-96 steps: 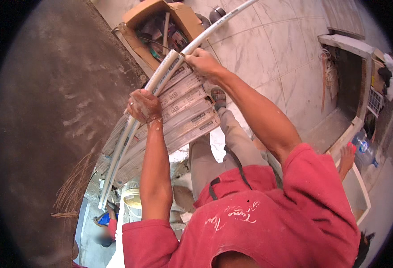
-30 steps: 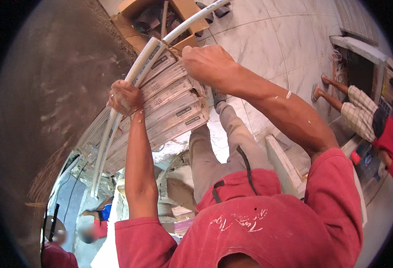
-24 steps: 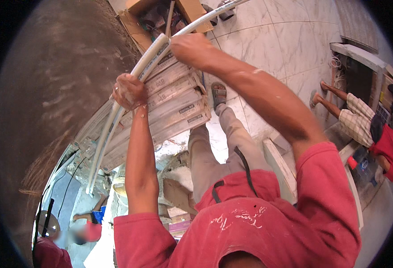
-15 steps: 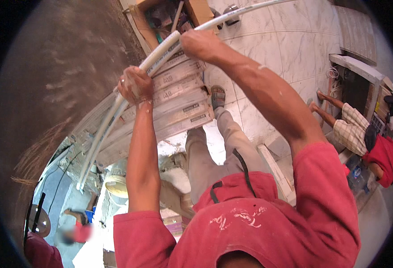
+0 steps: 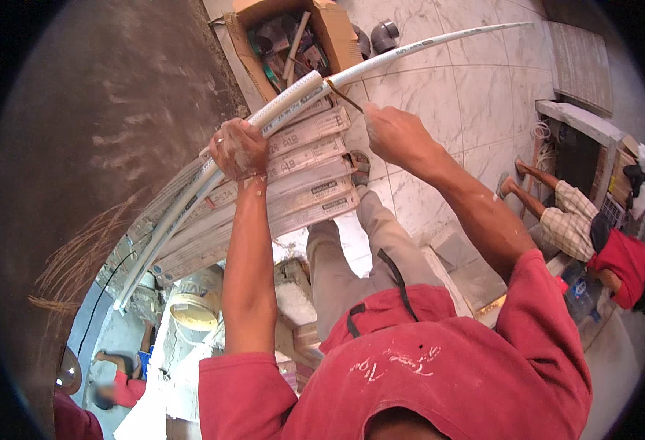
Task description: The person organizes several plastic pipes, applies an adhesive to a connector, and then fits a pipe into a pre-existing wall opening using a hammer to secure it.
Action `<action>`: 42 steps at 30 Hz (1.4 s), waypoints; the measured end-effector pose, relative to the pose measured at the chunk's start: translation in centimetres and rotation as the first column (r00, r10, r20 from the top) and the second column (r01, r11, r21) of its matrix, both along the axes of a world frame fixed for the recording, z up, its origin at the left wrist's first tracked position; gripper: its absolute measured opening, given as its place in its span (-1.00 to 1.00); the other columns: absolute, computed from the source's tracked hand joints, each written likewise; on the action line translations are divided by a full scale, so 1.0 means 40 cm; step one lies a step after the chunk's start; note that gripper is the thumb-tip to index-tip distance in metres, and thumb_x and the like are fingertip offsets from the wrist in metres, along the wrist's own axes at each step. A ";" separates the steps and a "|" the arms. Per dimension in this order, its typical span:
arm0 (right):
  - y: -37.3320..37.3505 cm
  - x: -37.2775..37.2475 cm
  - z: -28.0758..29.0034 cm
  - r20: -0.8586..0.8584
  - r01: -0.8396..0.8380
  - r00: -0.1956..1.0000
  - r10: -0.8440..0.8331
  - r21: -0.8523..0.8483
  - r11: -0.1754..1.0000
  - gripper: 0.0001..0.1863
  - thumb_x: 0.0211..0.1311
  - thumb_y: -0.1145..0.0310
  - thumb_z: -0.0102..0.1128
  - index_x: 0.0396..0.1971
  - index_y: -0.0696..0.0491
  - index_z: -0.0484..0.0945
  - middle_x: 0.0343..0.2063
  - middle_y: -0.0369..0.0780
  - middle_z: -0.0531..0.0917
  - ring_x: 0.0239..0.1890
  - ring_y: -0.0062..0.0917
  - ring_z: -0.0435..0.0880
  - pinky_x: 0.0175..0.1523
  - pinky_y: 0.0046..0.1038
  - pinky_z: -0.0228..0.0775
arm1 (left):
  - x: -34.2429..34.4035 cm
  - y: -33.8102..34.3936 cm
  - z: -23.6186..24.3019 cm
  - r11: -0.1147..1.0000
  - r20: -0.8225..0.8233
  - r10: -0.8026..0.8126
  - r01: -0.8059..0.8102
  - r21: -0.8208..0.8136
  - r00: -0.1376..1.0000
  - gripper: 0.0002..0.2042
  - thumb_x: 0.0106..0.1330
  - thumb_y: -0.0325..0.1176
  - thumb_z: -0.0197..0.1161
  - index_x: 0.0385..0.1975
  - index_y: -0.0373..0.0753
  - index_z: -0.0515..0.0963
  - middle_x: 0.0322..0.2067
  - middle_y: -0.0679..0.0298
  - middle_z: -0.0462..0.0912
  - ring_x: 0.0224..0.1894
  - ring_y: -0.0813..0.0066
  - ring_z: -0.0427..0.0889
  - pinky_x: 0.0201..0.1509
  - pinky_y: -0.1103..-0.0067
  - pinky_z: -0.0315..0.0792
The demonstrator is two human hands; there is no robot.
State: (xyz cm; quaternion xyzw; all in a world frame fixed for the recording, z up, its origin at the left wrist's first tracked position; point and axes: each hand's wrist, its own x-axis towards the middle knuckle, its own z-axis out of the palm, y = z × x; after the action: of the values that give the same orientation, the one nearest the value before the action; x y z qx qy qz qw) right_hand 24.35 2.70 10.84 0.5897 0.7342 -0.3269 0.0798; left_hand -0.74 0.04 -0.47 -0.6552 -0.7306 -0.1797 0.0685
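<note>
My left hand point(image 5: 238, 150) is closed round white pipes, a shorter length point(image 5: 286, 95) lying alongside a long curved one point(image 5: 425, 44) that arcs from lower left to upper right. Just beyond the short pipe's end, a thin brownish strip point(image 5: 346, 95), perhaps a blade, reaches from the long pipe to my right hand point(image 5: 399, 139), whose fingers are closed on it, a little apart from the pipes. Beneath both hands are several long, flat, printed cartons point(image 5: 300, 198) in a dusty stack, partly hidden by my left arm and the pipes.
An open cardboard box point(image 5: 341, 40) and grey pipe fittings point(image 5: 385, 35) sit beyond the stack. A co-worker point(image 5: 619, 264) is at the right, another point(image 5: 124, 385) at lower left. A bucket point(image 5: 194, 315) stands under my left arm, a rough dark surface point(image 5: 102, 147) along the left.
My right hand has moved right and down, away from the pipes, exposing the thin strip. The long pipe's upper end reaches farther right. The right-hand co-worker has come further into view since the earliest frame.
</note>
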 end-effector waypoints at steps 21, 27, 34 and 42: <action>0.014 0.006 -0.061 -0.030 0.085 0.995 -0.091 -0.143 0.986 -0.84 0.08 0.49 -0.05 -0.39 0.26 0.43 -0.40 0.17 0.58 -0.27 0.00 0.60 -0.20 -0.08 0.43 | -0.003 0.002 -0.008 0.999 -0.015 0.012 -0.013 -0.031 1.000 -0.83 0.28 -0.26 -0.06 -0.47 -0.12 0.45 -0.50 0.31 0.53 -0.34 0.30 0.53 -0.06 0.39 0.31; 0.038 -0.026 -0.106 -0.108 0.091 0.989 -0.100 -0.086 0.992 -0.82 0.09 0.48 -0.07 -0.39 0.26 0.47 -0.38 0.13 0.60 -0.27 -0.01 0.61 -0.20 -0.11 0.44 | 0.007 -0.001 -0.007 0.997 -0.031 -0.017 0.014 -0.072 0.999 -0.83 0.28 -0.26 -0.05 -0.46 -0.12 0.46 -0.49 0.31 0.54 -0.33 0.31 0.54 -0.05 0.38 0.31; 0.040 -0.012 -0.134 -0.125 0.134 0.982 -0.140 -0.054 0.990 -0.83 0.06 0.51 -0.08 -0.41 0.27 0.48 -0.39 0.14 0.59 -0.27 0.00 0.60 -0.19 -0.11 0.43 | 0.030 0.008 -0.002 0.998 0.005 -0.012 0.012 -0.055 1.000 -0.85 0.26 -0.26 -0.04 -0.46 -0.10 0.46 -0.49 0.32 0.54 -0.29 0.32 0.55 0.00 0.37 0.30; -0.002 0.016 -0.109 -0.147 0.156 0.975 -0.164 -0.070 0.985 -0.84 0.08 0.49 -0.09 -0.39 0.26 0.41 -0.43 0.17 0.58 -0.31 0.04 0.59 -0.24 -0.07 0.41 | 0.019 0.008 -0.008 1.000 -0.028 -0.009 0.008 -0.016 1.000 -0.87 0.26 -0.27 -0.03 -0.46 -0.09 0.43 -0.49 0.32 0.54 -0.33 0.30 0.54 -0.06 0.34 0.33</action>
State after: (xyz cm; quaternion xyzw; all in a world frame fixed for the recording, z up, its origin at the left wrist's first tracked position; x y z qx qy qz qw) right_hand 25.01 2.62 6.47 0.6178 0.6785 -0.3973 0.0141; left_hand 0.01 0.35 -0.78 -0.6613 -0.7282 -0.1649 0.0726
